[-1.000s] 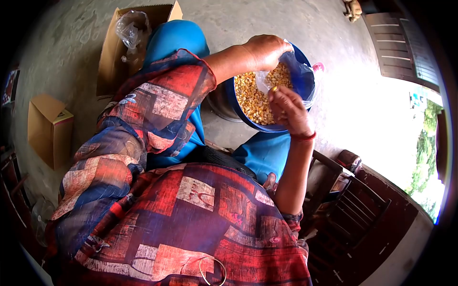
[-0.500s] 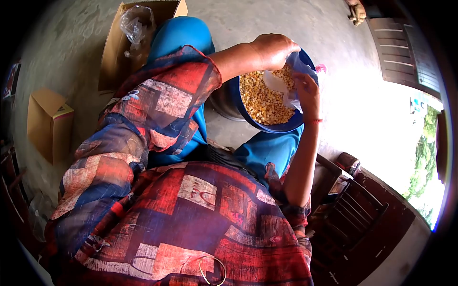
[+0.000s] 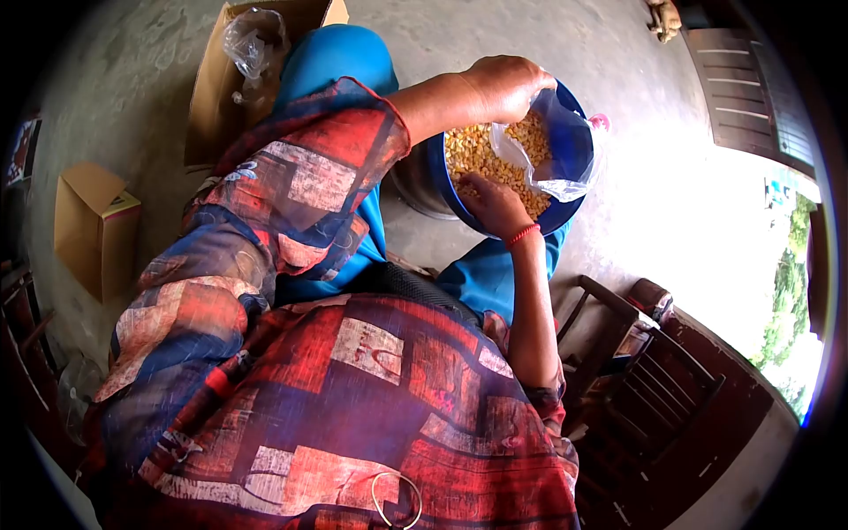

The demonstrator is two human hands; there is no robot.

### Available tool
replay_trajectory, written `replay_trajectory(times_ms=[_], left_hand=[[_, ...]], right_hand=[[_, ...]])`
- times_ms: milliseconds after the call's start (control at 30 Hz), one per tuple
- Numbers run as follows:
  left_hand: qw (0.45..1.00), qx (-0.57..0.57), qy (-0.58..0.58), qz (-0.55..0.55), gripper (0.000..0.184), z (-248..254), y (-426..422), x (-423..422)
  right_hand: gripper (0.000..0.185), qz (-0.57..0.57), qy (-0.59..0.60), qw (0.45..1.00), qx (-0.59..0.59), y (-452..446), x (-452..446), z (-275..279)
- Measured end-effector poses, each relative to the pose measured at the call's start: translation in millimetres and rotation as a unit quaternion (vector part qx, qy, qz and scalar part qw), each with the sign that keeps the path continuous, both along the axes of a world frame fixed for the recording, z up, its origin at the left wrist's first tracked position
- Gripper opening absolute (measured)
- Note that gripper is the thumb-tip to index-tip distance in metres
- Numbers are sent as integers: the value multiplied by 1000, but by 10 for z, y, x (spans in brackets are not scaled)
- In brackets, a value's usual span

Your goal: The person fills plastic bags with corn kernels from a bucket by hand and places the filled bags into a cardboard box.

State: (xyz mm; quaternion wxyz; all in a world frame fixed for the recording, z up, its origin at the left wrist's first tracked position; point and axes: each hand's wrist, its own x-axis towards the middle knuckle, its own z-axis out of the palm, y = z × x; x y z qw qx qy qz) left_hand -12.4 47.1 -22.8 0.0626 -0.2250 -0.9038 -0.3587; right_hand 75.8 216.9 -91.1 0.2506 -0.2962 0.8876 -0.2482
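A blue bucket (image 3: 446, 190) holds a heap of yellow-brown kernels (image 3: 468, 150) that look like dried corn. Inside it, a clear plastic bag (image 3: 565, 187) hangs open along the far right side. My left hand (image 3: 512, 87) grips the bag's edge at the top of the bucket, its fingers closed. Down among the kernels is my right hand (image 3: 496, 208), with a red bracelet (image 3: 523, 235) at its wrist. Its fingers are curled in the kernels, and their tips are partly hidden.
An open cardboard box (image 3: 203, 106) with a crumpled plastic bag (image 3: 252, 49) stands at upper left. A smaller box (image 3: 97, 230) is at far left. Wooden furniture (image 3: 662, 380) stands at lower right. An animal (image 3: 664, 19) lies at the top right.
My right hand has left the plastic bag and moved down and left into the kernels. The bag now spreads wider over the bucket's right side. My left hand stays at the rim.
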Motion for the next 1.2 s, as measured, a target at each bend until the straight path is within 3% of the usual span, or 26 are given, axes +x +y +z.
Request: replay_trajectory(times_ms=[133, 200, 233, 300, 333, 433, 600, 733, 833, 933, 1000, 1033, 1133, 1200], left_hand=[[1000, 15, -2, 1, 40, 2, 22, -2], [1000, 7, -22, -10, 40, 22, 27, -3], [1000, 7, -23, -9, 40, 27, 20, 3], [1000, 2, -12, -4, 39, 32, 19, 18], [1000, 3, -12, -4, 39, 33, 24, 26], [1000, -2, -6, 5, 39, 39, 22, 27], [999, -28, -38, -26, 39, 44, 33, 9], [999, -27, -28, -28, 38, -6, 46, 12], [999, -30, -22, -23, 39, -13, 42, 0], [998, -35, -43, -23, 40, 16, 26, 9], [999, -28, -24, -17, 41, 7, 30, 8], [999, -29, -25, -15, 41, 22, 31, 3], [997, -43, -56, -27, 40, 39, 32, 5], [998, -46, -33, -30, 40, 43, 55, 15]], right_hand=[[25, 44, -21, 998, 25, 22, -70, -1], [22, -18, -171, 985, -23, 0, -105, 41], [22, -17, -171, 985, -23, -5, -117, 98], [19, -160, -399, 888, -163, -2, -141, 313], [18, -211, -436, 850, -208, -51, -103, 438], [18, -192, -470, 818, -269, 72, -157, 436], [22, -164, -447, 832, -285, 130, -197, 750], [22, -242, -335, 854, -316, 170, -384, 1076], [19, -314, -244, 861, -317, 235, -621, 993], [18, -297, -162, 907, -249, 254, -716, 812], [18, -329, 11, 933, -146, 228, -693, 699], [18, -328, 9, 933, -146, 185, -642, 786], [17, -227, -203, 934, -189, 115, -387, 1077], [17, -124, -263, 944, -158, -5, -215, 1090]])
